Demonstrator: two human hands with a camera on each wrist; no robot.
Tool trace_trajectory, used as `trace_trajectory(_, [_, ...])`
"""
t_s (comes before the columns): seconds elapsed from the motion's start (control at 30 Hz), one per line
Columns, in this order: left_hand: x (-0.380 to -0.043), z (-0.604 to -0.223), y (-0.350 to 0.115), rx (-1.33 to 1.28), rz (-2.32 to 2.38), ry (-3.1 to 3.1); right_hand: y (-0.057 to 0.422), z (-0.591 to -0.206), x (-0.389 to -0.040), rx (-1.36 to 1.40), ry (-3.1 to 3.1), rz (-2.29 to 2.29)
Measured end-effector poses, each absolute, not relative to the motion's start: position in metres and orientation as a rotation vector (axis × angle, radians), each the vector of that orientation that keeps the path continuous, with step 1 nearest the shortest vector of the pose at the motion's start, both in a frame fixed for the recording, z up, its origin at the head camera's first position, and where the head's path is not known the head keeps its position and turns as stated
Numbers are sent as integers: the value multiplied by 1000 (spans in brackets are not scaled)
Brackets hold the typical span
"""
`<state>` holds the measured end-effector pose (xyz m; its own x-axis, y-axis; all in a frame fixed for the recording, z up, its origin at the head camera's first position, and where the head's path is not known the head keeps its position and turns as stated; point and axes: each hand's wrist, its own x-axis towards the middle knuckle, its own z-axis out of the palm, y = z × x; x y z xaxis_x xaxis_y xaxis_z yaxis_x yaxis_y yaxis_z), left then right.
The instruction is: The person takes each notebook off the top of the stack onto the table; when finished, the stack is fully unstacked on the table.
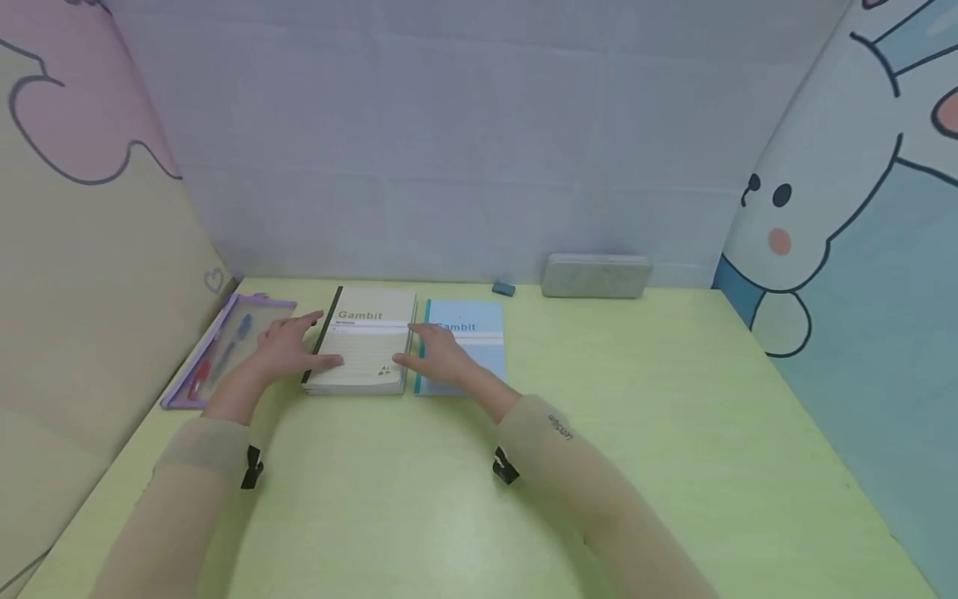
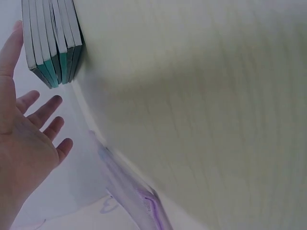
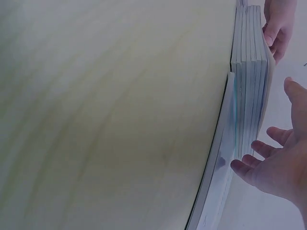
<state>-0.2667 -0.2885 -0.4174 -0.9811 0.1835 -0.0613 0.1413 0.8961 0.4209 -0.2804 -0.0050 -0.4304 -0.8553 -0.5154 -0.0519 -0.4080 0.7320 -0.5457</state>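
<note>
A stack of several notebooks lies at the left of the table, its top cover cream with a black spine and the word Gambit. At its left side is my left hand, fingers spread and thumb over the cover's lower left. In the left wrist view the thumb reaches the stack's edge while the other fingers stay apart from it. My right hand hovers over a blue notebook, its extended fingertips at the stack's right edge. The right wrist view shows those fingers loosely spread beside the stacked pages.
Left of the stack lies a purple-edged clear zip pouch with a red pen and a blue pen. At the back are a small dark blue block and a grey case against the white wall. Printed panels flank the table.
</note>
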Motion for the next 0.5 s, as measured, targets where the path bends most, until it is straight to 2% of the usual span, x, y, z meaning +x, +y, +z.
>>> trace_trajectory(0.5, [-274,-427,-295,264,665,2923,-15,-434,-281,-755,2753,-668])
